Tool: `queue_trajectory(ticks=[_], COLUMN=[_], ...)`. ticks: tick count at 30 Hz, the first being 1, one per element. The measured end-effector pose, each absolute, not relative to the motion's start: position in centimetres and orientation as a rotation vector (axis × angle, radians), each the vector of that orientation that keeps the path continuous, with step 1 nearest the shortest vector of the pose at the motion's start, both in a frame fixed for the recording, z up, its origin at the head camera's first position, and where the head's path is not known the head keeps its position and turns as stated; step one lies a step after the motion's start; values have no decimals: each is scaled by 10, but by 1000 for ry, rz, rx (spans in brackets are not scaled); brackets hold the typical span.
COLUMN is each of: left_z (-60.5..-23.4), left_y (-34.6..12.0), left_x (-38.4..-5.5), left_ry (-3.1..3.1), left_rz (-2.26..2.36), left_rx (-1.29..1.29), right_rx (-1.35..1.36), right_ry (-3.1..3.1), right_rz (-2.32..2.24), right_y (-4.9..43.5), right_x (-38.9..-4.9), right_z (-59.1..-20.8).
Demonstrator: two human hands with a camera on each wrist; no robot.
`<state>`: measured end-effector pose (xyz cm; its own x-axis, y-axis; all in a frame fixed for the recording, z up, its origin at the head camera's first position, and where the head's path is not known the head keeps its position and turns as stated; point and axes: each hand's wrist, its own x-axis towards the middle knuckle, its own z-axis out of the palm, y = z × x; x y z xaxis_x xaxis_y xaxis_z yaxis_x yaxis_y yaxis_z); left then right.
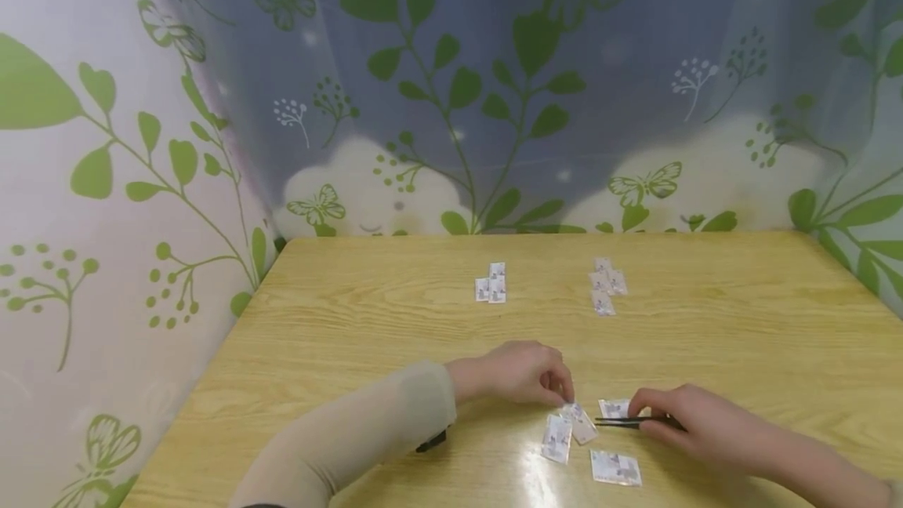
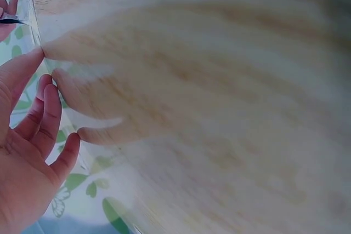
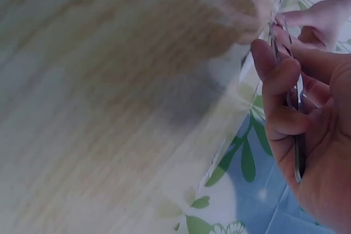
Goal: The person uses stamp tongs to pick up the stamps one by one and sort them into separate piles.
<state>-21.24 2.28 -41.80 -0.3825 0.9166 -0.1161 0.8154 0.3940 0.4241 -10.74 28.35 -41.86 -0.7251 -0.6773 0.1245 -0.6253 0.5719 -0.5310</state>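
My left hand (image 1: 525,373) reaches over from the left, its thumb and fingertips touching the top of a small tilted printed packet (image 1: 582,423). Close up in the left wrist view, the fingertips meet the tabletop, with the other fingers spread loosely. My right hand (image 1: 694,423) grips dark tweezers (image 1: 621,421), whose tips point left towards that packet and stop close to its edge. A second packet (image 1: 557,439) lies against the tilted one. Another packet (image 1: 612,409) is partly hidden behind the tweezers and right fingers. Nearer me lies one more packet (image 1: 615,468).
Farther back on the wooden table (image 1: 353,320) lies a group of small packets (image 1: 497,288), edges together. To its right is another cluster of several packets (image 1: 603,282). A leaf-patterned curtain (image 1: 437,100) hangs behind the table's far edge.
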Motion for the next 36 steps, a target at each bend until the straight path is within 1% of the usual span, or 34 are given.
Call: queue_trajectory(ticks=[8, 13, 20, 29, 36], left_z=[-417, -415, -416, -415, -415], left_y=[23, 23, 23, 23, 22], left_x=[-211, -209, -211, -212, -211], left_ry=[2323, 2317, 2324, 2324, 2328], left_rz=[431, 437, 416, 417, 408], left_rx=[1508, 1499, 1509, 1505, 1494], right_rx=[-1093, -1067, -1145, -1116, -1091], right_ry=[2664, 2713, 2658, 2648, 2630], right_rz=[-877, -837, -903, -922, -908], right_y=[273, 277, 284, 277, 282], right_x=[-110, -108, -105, -107, -105], right_z=[-419, -416, -417, -418, -413])
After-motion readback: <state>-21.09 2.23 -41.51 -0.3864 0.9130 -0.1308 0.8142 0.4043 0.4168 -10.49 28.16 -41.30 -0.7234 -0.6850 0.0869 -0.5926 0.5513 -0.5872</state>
